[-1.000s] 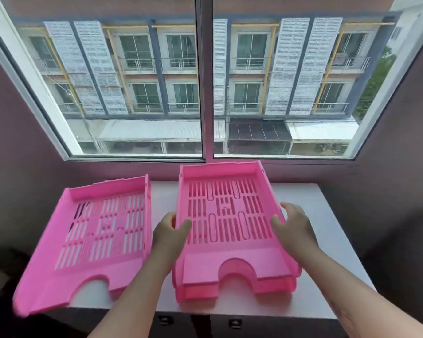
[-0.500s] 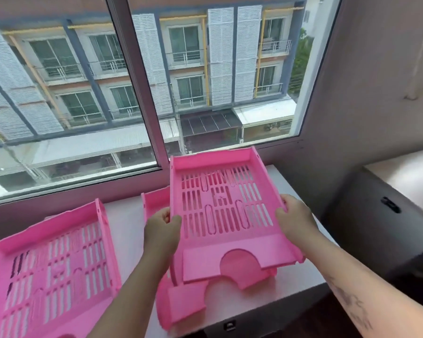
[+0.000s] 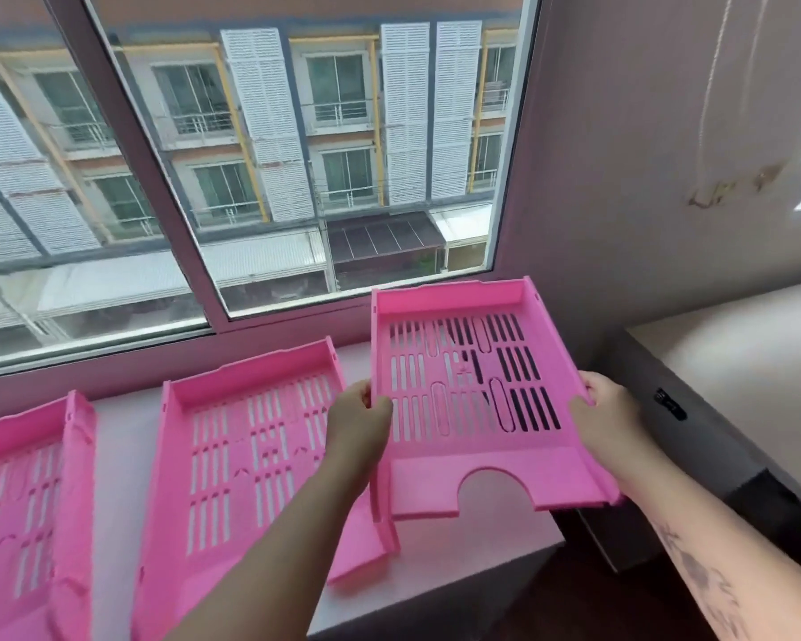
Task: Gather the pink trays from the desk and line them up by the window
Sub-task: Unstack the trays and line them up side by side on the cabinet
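Note:
I hold a pink slotted tray [image 3: 477, 474] in the air over the right end of the white desk [image 3: 495, 543], below the window [image 3: 250, 178]. My left hand [image 3: 357, 423] grips its left rim and my right hand [image 3: 606, 409] grips its right rim. A second pink tray [image 3: 232, 474] lies flat on the desk to the left, partly behind my left forearm. A third pink tray [image 3: 24, 506] lies at the far left, cut off by the frame edge.
A dark cabinet [image 3: 694, 460] with a pale top stands right of the desk, with a gap between them. The side wall [image 3: 667, 131] rises just right of the window. The desk's front edge lies near the held tray's notch.
The top tray has come off the one beneath it and moved right, held by both hands. The view has swung right, so the other two trays now sit further left.

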{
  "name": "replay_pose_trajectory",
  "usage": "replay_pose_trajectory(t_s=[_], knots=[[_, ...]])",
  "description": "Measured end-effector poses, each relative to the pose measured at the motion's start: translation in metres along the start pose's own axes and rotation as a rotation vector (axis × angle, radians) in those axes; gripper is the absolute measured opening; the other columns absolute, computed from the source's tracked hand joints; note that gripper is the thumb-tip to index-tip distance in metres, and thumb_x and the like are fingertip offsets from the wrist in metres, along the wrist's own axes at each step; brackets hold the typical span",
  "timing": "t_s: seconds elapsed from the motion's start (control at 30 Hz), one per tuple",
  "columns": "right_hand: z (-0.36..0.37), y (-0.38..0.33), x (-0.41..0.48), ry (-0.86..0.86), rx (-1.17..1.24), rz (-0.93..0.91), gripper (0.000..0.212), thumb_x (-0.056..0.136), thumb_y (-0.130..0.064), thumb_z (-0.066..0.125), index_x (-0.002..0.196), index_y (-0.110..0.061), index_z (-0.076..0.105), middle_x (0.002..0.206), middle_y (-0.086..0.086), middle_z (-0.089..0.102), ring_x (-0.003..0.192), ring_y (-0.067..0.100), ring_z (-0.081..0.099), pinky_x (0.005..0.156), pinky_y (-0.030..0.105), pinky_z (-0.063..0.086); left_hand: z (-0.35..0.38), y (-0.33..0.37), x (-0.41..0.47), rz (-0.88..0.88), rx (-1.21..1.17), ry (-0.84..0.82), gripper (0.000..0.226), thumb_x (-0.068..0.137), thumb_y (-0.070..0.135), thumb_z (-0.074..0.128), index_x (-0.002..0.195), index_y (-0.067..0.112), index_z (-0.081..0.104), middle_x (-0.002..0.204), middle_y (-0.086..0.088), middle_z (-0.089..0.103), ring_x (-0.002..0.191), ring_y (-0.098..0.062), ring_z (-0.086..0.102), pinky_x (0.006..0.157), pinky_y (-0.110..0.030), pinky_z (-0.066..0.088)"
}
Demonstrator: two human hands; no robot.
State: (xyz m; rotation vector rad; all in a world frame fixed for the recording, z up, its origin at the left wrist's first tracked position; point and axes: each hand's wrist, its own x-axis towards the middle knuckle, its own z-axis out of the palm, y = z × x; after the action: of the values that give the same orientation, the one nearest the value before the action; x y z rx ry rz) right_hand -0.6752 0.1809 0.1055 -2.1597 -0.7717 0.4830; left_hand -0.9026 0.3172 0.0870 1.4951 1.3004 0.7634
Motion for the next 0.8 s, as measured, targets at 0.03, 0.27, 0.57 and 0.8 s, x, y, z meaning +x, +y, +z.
replay_pose_trajectory(t_s=[0.03, 0.27, 0.57, 0.8], knots=[[-0.005, 0.005, 0.008, -0.017, -0.006, -0.006, 0.038, 0.094, -0.003, 0.039, 0.123, -0.014, 0.062, 0.099, 0.007, 0.07, 0.084, 0.025, 0.068, 0.073, 0.047, 0.061, 0.01, 0.0, -0.001, -0.015, 0.02, 0.005, 0.021, 0.09, 0.003, 0.048, 0.09, 0.007, 0.069, 0.081, -0.014, 0.069, 0.066, -0.02, 0.055, 0.063, -0.035, 0.051], [0.004, 0.039, 0.03, -0.092, -0.011, -0.004, 0.036, 0.094, -0.007, 0.038, 0.119, -0.018, 0.062, 0.095, 0.005, 0.07, 0.078, 0.024, 0.068, 0.068, 0.044, 0.06, 0.046, -0.013, 0.007, -0.055, 0.497, 0.072, 0.022, 0.095, 0.011, 0.044, 0.105, -0.001, 0.059, 0.096, -0.015, 0.064, 0.077, -0.028, 0.06, 0.07, -0.039, 0.055], [0.026, 0.059, 0.033, -0.163, 0.043, 0.04, 0.041, 0.094, -0.007, 0.038, 0.127, -0.019, 0.059, 0.096, 0.003, 0.069, 0.075, 0.02, 0.066, 0.063, 0.039, 0.058, 0.045, -0.014, 0.008, 0.038, 0.727, 0.109, 0.02, 0.095, 0.01, 0.05, 0.108, 0.001, 0.063, 0.084, -0.008, 0.066, 0.074, -0.024, 0.065, 0.071, -0.033, 0.059], [0.025, 0.058, 0.041, -0.26, 0.047, 0.01, 0.045, 0.096, -0.006, 0.04, 0.137, -0.022, 0.05, 0.105, 0.001, 0.067, 0.081, 0.018, 0.066, 0.067, 0.042, 0.061, 0.024, -0.036, -0.036, -0.019, 0.571, 0.236, 0.056, 0.093, 0.032, 0.055, 0.144, 0.01, 0.042, 0.143, -0.008, 0.052, 0.132, -0.025, 0.048, 0.106, -0.043, 0.042]])
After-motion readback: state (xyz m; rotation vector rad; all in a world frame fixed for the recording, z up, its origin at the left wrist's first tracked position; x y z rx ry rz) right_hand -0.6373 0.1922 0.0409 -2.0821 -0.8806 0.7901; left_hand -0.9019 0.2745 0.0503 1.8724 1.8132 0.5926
